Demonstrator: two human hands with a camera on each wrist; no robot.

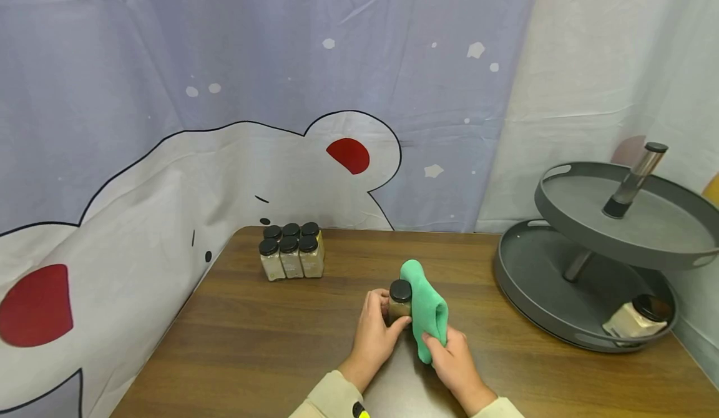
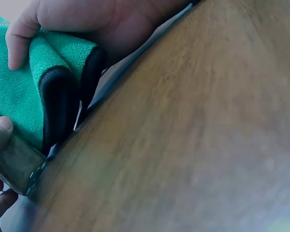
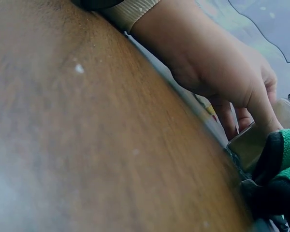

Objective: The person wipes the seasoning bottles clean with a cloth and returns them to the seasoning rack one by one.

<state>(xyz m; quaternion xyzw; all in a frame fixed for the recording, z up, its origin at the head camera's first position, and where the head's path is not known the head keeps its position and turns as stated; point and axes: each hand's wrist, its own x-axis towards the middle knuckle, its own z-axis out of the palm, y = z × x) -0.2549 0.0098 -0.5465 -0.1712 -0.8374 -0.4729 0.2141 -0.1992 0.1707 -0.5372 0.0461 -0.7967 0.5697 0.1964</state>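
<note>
A spice jar [image 1: 400, 309] with a black lid stands on the table in the head view, its glass body partly covered by fingers. My left hand [image 1: 373, 330] grips it between thumb and fingers from the left; the right wrist view also shows this hand [image 3: 227, 67] on the jar [image 3: 251, 145]. My right hand [image 1: 452, 360] holds a folded green cloth [image 1: 429, 309] with dark edging, pressed against the jar's right side. In the left wrist view the cloth [image 2: 14, 82] touches the jar [image 2: 20, 164], whose base is at the tabletop.
Several black-lidded jars [image 1: 290, 259] stand grouped at the table's back left. At the right is a grey two-tier turntable rack [image 1: 519, 281], with one jar [image 1: 631, 321] lying tilted on its lower tier. A patterned curtain [image 1: 269, 174] hangs behind the wooden table [image 1: 236, 343].
</note>
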